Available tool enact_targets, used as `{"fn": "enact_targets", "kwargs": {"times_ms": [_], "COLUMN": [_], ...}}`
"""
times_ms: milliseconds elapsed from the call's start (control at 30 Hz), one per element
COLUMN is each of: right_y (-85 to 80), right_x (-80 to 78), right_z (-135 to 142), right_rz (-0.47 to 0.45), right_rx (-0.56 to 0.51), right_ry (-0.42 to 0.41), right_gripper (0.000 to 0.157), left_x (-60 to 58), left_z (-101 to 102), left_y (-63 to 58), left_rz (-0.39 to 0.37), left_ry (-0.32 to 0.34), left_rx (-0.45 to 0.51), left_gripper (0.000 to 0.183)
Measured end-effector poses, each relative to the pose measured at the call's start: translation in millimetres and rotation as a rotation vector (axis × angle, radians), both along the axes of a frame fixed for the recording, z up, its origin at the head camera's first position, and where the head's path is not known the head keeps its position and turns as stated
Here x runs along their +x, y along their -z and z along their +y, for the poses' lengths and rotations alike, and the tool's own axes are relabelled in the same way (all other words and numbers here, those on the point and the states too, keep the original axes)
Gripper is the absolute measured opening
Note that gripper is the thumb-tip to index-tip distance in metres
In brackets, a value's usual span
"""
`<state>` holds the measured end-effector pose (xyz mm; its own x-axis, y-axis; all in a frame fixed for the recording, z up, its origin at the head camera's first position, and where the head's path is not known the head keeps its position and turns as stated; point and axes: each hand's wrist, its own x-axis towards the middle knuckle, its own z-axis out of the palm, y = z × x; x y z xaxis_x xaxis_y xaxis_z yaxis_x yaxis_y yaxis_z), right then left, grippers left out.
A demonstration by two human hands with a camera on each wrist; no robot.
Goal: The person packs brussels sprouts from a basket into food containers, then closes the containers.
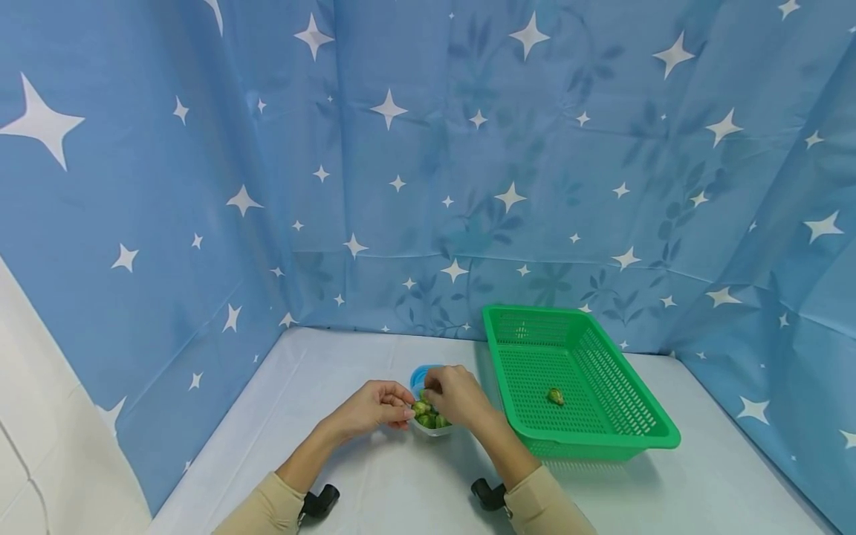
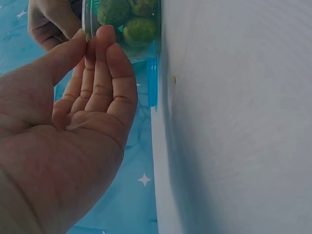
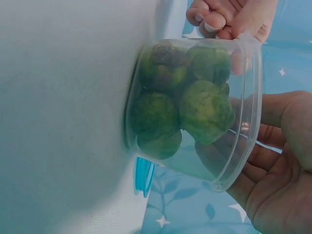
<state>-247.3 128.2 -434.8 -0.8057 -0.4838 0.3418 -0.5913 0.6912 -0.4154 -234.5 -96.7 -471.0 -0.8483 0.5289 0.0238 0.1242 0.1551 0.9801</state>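
Observation:
A clear plastic container [image 3: 243, 126] stands on the white table, holding several green Brussels sprouts [image 3: 153, 114]. My left hand [image 1: 377, 407] is at its left side, thumb and fingertips pinching the rim; the palm of this left hand [image 2: 73, 126] faces the camera in the left wrist view. From the opposite side my right hand [image 1: 458, 394] reaches over the rim, its fingers [image 3: 263, 161] partly seen through the clear wall. Between that hand's thumb and fingers is one Brussels sprout [image 3: 207, 112]. Right behind the container lies a blue lid [image 1: 420, 377].
To the right stands a green plastic basket [image 1: 642, 401] with perforated sides, one Brussels sprout [image 1: 555, 397] on its floor. A blue curtain [image 1: 428, 148] with white stars hangs behind and beside the white table [image 1: 321, 371].

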Motion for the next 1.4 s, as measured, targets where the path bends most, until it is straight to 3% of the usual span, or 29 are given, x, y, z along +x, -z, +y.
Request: {"fn": "enact_targets", "kwargs": {"times_ms": [233,733,1067,1233,1400], "right_y": [-1.5,-7.7,-8.9,-9.7,-8.4], "right_x": [1.9,2.7,3.0,3.1,2.0], "right_z": [1.8,3.9,7.0,6.1,4.7], "right_rz": [0.017,-0.034,-0.018,-0.037,0.015], "right_rx": [0.018,0.074,0.068,0.064,0.069], "right_ry": [-0.009,0.063,0.031,0.034,0.011], "right_gripper": [0.006,0.007,0.014,0.006,0.004], "left_x": [-0.7,-1.2,1.6,2.7,3.2], "left_z": [0.7,0.8,1.1,1.4,1.3], "left_y": [1.1,-0.1,-2.4,-2.6,-2.7], "left_rz": [-0.001,0.002,0.011,0.013,0.012], "left_ry": [0.001,-0.005,-0.007,-0.009,-0.008], "left_rx": [0.002,-0.005,-0.014,-0.016,-0.016], "left_gripper": [0.026,0.027,0.028,0.028,0.028]}}
